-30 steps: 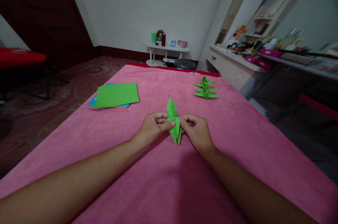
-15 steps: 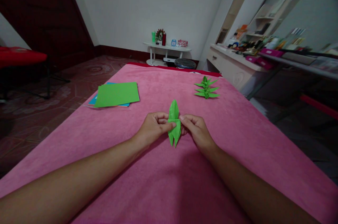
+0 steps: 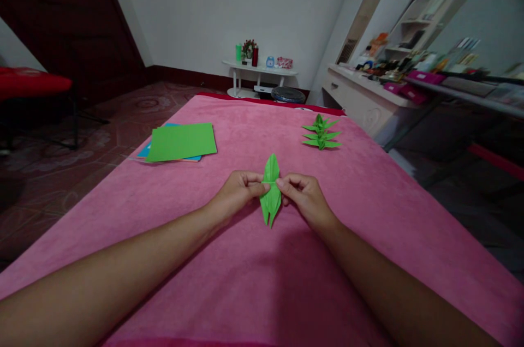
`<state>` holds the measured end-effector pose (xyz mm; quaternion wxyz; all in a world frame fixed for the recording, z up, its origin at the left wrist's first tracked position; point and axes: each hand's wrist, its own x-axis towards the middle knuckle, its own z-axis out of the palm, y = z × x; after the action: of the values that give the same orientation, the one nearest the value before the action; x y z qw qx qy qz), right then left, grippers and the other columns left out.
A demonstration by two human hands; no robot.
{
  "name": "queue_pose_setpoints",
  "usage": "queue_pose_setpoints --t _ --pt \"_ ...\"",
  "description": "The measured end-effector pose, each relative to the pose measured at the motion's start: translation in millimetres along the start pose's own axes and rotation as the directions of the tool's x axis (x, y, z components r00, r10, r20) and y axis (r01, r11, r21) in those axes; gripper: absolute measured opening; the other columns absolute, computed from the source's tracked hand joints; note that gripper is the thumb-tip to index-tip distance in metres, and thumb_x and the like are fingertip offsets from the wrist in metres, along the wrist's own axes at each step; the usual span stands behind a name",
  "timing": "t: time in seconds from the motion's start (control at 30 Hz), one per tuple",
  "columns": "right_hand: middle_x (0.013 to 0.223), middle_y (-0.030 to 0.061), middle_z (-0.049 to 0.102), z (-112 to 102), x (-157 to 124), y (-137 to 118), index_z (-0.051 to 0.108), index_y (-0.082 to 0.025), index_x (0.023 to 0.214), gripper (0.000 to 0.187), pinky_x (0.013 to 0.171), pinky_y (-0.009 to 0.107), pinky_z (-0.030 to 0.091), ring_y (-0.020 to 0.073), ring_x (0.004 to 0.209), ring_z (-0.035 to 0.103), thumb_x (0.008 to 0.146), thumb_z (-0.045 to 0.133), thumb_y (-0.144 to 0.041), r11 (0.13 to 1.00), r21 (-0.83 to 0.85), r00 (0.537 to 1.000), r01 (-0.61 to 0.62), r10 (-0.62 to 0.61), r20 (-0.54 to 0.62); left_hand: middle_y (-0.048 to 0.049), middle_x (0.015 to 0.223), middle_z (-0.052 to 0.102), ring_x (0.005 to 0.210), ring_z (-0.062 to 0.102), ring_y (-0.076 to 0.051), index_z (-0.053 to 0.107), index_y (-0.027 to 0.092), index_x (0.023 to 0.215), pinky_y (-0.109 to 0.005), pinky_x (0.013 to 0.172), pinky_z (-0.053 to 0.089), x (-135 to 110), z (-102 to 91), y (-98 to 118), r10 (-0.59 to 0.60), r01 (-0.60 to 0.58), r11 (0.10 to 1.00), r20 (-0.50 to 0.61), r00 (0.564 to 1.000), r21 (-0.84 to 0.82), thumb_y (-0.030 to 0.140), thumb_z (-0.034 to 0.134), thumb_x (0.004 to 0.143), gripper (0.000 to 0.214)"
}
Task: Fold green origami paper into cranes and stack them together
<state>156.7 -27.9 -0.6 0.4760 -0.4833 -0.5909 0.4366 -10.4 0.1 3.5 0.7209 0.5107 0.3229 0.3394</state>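
Note:
A green folded paper piece (image 3: 271, 202) is held upright between my hands, over the pink cloth. It has a pointed leaf-like top and two narrow points at the bottom. My left hand (image 3: 241, 190) pinches its left side, thumb across the front near the middle crease. On the opposite edge, my right hand (image 3: 302, 193) pinches it with thumb and fingers at the same height. The fingers behind the paper are partly hidden. Farther off to the right, several finished green folded paper shapes (image 3: 321, 137) with spread points stand in a row.
A stack of paper sheets (image 3: 182, 142), green on top with blue beneath, lies at the left of the pink-covered surface (image 3: 196, 281). Against the far wall is a small white table (image 3: 262, 69). A cluttered dresser (image 3: 360, 90) stands at the right, a red chair (image 3: 33, 85) at the left.
My right thumb has moved onto the front of the folded paper, and my left thumb has drawn slightly left and up. Both hands still hold the paper. The view has shifted slightly.

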Motion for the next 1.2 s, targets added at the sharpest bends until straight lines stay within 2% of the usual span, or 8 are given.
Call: queue_pose_setpoints --t 0.1,0.2,0.5,0.6,0.7,0.83,1.03,1.2 --pt "0.050 -0.0030 0.052 -1.3 0.6 1.0 0.058 -0.015 0.057 0.036 0.047 0.022 0.036 0.0082 0.046 0.046 0.077 0.064 -0.044 1.000 0.020 0.999 -0.016 0.016 0.037 -0.0005 0.053 0.057 0.041 0.033 -0.005 0.069 0.012 0.066 -0.022 0.044 0.018 0.3 -1.7 -0.5 -0.008 0.010 0.998 -0.031 1.000 0.057 0.029 0.068 0.067 0.018" --pt "0.051 -0.0030 0.053 -3.0 1.3 0.8 0.059 -0.015 0.058 0.033 0.048 0.022 0.037 0.0082 0.047 0.046 0.075 0.066 -0.043 0.999 0.033 0.997 -0.030 0.027 0.073 0.0021 0.046 0.049 0.040 0.025 -0.005 0.065 0.013 0.060 -0.024 0.044 0.012 0.3 -2.6 -1.4 0.001 0.003 0.997 -0.046 0.999 0.082 0.028 0.065 0.067 0.017" --pt "0.053 -0.0019 0.054 -7.2 2.6 2.0 0.058 -0.014 0.058 0.033 0.051 0.022 0.039 0.0083 0.049 0.048 0.077 0.064 -0.041 0.997 0.051 0.991 -0.065 0.059 0.117 0.0040 0.042 0.044 0.041 0.028 -0.006 0.066 0.013 0.058 -0.023 0.046 0.021 -2.7 3.4 4.3 0.021 -0.017 0.997 -0.054 0.998 0.076 0.028 0.063 0.071 0.020" --pt "0.057 -0.0035 0.055 -9.2 2.2 2.5 0.061 -0.016 0.076 0.019 0.053 0.022 0.041 0.0086 0.051 0.050 0.078 0.063 -0.035 0.992 0.105 0.993 -0.076 0.065 0.102 0.0044 0.040 0.043 0.039 0.027 -0.006 0.065 0.014 0.056 -0.023 0.045 0.021 -2.5 3.5 5.9 0.022 -0.015 0.997 -0.091 0.996 0.080 0.027 0.064 0.071 0.020" --pt "0.069 -0.0029 0.056 -8.9 0.7 -0.4 0.060 -0.019 0.095 0.026 0.054 0.021 0.042 0.0093 0.059 0.053 0.070 0.069 -0.024 0.997 0.072 0.993 -0.004 -0.005 0.119 0.0049 0.041 0.042 0.038 0.025 -0.005 0.063 0.014 0.055 -0.022 0.043 0.015 -1.0 2.3 4.8 0.025 -0.014 0.996 -0.116 0.993 0.092 0.029 0.065 0.070 0.021" --pt "0.097 0.0047 0.054 -3.7 -0.5 -4.1 0.069 -0.019 0.089 0.021 0.061 0.023 0.046 0.0130 0.079 0.057 0.069 0.068 -0.017 0.980 -0.095 0.976 0.175 -0.160 0.149 0.0047 0.045 0.045 0.040 0.027 -0.004 0.067 0.012 0.065 -0.022 0.042 0.015 0.8 -0.4 1.8 0.037 -0.030 0.997 -0.103 0.994 0.074 0.029 0.064 0.069 0.018" --pt "0.095 0.0056 0.058 0.2 2.0 1.3 0.074 -0.022 0.083 0.013 0.073 0.028 0.049 0.0161 0.087 0.059 0.072 0.067 -0.017 0.964 -0.147 0.975 0.221 -0.216 0.050 0.0025 0.050 0.052 0.042 0.035 -0.004 0.068 0.010 0.066 -0.020 0.044 0.022 0.1 -2.1 3.2 0.026 -0.027 1.000 -0.052 0.998 -0.016 0.019 0.062 0.065 0.010" --pt "0.098 0.0060 0.062 -1.1 2.5 2.4 0.076 -0.026 0.084 0.018 0.076 0.029 0.050 0.0176 0.093 0.060 0.074 0.066 -0.015 0.951 -0.131 0.960 0.281 -0.275 0.061 -0.0031 0.062 0.065 0.052 0.049 -0.008 0.073 0.010 0.080 -0.020 0.055 0.035 -1.7 1.6 5.9 0.023 -0.022 0.994 0.007 1.000 -0.111 0.016 0.069 0.059 0.022"
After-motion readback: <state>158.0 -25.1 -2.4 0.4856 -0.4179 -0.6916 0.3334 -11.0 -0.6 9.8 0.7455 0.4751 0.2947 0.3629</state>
